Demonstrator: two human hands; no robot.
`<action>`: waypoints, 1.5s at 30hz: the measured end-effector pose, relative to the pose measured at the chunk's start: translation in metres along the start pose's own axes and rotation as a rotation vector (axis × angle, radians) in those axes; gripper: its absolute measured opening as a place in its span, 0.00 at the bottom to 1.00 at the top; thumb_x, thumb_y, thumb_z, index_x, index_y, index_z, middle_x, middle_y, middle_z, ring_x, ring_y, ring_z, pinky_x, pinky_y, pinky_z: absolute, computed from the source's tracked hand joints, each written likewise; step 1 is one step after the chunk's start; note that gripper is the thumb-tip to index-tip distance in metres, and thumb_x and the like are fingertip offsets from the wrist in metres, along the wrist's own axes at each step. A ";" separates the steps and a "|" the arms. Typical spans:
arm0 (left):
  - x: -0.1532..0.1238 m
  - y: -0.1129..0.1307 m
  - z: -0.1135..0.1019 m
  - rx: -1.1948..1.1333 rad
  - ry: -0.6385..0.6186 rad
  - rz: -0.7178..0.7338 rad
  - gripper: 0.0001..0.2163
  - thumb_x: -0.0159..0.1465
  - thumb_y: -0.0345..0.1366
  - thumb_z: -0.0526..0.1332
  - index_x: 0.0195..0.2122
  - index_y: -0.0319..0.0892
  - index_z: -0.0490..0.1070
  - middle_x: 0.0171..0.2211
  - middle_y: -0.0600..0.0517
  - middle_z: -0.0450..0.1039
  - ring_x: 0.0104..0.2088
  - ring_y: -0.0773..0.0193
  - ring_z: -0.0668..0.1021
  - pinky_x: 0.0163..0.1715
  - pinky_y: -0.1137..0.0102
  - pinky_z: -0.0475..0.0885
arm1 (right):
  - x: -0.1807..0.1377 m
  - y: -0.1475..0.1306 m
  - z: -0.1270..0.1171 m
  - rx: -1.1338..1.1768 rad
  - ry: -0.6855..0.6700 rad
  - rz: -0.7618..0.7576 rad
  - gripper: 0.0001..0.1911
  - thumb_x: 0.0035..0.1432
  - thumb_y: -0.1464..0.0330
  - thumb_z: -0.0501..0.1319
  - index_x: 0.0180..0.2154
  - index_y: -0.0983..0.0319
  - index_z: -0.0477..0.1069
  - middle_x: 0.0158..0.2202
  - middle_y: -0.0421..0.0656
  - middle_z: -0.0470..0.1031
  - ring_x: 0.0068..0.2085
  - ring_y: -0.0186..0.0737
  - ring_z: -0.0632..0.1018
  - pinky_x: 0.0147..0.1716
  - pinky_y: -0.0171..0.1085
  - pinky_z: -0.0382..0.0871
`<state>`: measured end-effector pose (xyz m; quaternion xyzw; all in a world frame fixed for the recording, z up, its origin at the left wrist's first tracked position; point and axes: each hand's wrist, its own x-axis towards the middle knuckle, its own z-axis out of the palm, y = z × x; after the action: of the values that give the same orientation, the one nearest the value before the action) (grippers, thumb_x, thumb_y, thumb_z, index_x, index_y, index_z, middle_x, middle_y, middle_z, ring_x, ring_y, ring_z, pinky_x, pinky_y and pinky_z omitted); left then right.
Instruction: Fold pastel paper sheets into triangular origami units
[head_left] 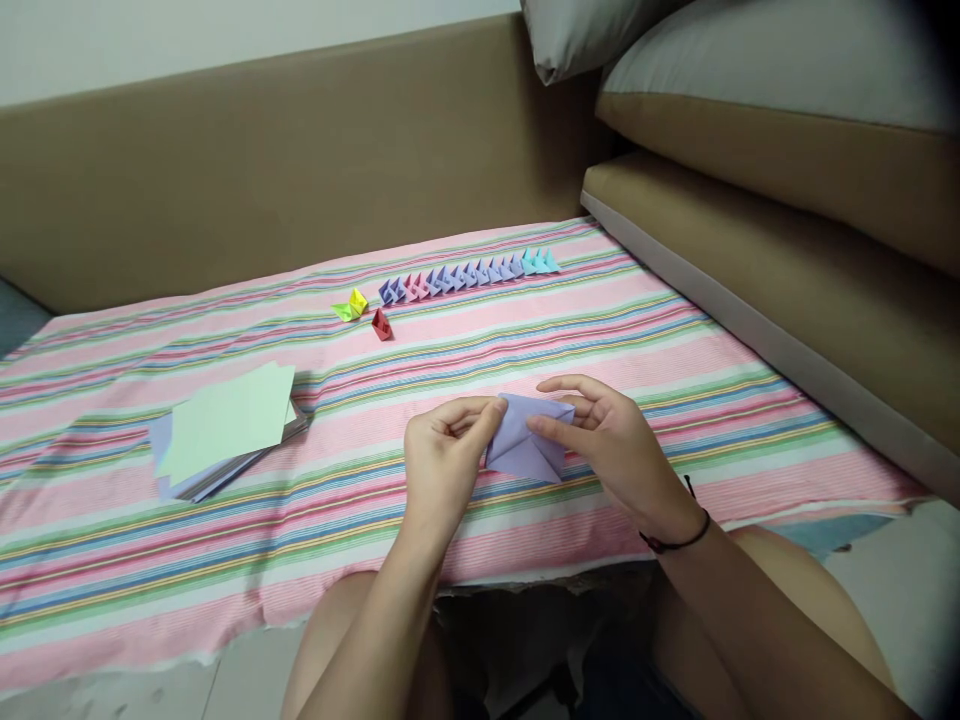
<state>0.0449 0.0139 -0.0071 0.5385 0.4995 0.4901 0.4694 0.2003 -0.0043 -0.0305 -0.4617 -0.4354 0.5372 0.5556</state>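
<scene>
A sheet of purple origami paper point(526, 445), partly folded with creases and pointed corners, is held up between my two hands over the near edge of the striped cloth. My left hand point(448, 440) pinches its upper left corner between thumb and fingers. On the right side, my right hand point(609, 435) grips the paper, thumb across the front and some fingers behind it; the index finger is raised. A dark cord bracelet circles my right wrist.
A stack of coloured paper point(232, 420) lies to the left, pale green on top. Farther back stands a row of folded paper pieces point(457, 277). Near its left end are a yellow-green piece point(351, 305) and a red one point(382, 325). Brown cushions point(780, 290) rise at right.
</scene>
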 end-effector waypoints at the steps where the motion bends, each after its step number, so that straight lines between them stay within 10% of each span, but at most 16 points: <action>1: 0.000 -0.001 -0.001 0.001 -0.002 0.001 0.10 0.53 0.41 0.66 0.29 0.38 0.78 0.24 0.50 0.76 0.25 0.66 0.74 0.25 0.73 0.69 | 0.000 0.000 0.000 0.004 -0.001 0.003 0.21 0.45 0.62 0.69 0.42 0.59 0.69 0.27 0.38 0.75 0.26 0.34 0.73 0.23 0.32 0.65; 30: 0.006 0.000 -0.006 -0.017 0.024 -0.004 0.09 0.52 0.39 0.67 0.27 0.39 0.79 0.24 0.52 0.77 0.26 0.67 0.75 0.26 0.74 0.69 | 0.001 -0.009 -0.005 0.117 0.059 -0.046 0.11 0.58 0.63 0.55 0.41 0.59 0.71 0.29 0.40 0.73 0.32 0.36 0.75 0.33 0.37 0.71; 45: 0.001 0.008 -0.005 -0.014 0.007 0.102 0.07 0.53 0.39 0.66 0.27 0.41 0.79 0.24 0.53 0.77 0.26 0.67 0.75 0.27 0.74 0.70 | -0.005 -0.011 -0.004 -0.158 0.006 -0.278 0.12 0.51 0.67 0.66 0.40 0.57 0.74 0.30 0.39 0.74 0.29 0.35 0.74 0.25 0.34 0.69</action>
<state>0.0410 0.0148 0.0011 0.5583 0.4695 0.5186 0.4460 0.2062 -0.0098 -0.0205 -0.4407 -0.5343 0.4181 0.5877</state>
